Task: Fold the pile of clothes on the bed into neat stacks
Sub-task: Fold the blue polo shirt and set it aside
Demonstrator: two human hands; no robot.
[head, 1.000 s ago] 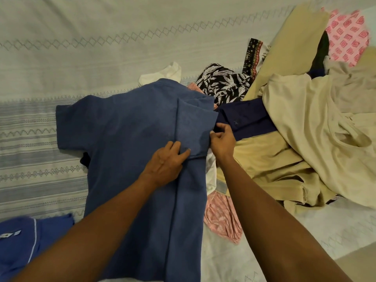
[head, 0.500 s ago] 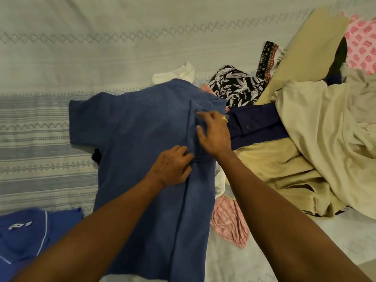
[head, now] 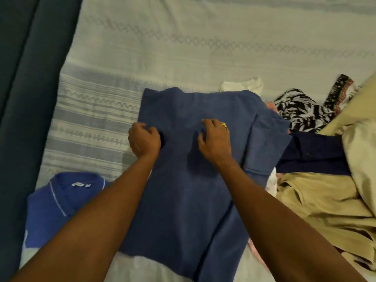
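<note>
A blue T-shirt (head: 183, 200) lies spread on the pale bedspread (head: 183, 47), its right sleeve folded inward. My left hand (head: 143, 140) grips the shirt's left edge by the sleeve, fingers curled round the cloth. On the shirt's middle, my right hand (head: 215, 141) has its bent fingers and thumb dug into the fabric and seems to pinch it. The unfolded pile lies to the right: beige garments (head: 325, 210), a navy piece (head: 313, 153) and a black-and-white leaf print (head: 299, 108).
A brighter blue collared shirt (head: 50, 210) lies folded at the lower left. A white item (head: 242, 86) peeks out behind the T-shirt. A dark blue padded panel (head: 24, 98) runs along the bed's left side. Bare bedspread stretches beyond the shirt.
My left hand moved from the folded right sleeve across to the shirt's left edge. My right hand slid from the right sleeve to the shirt's middle. The view swung left.
</note>
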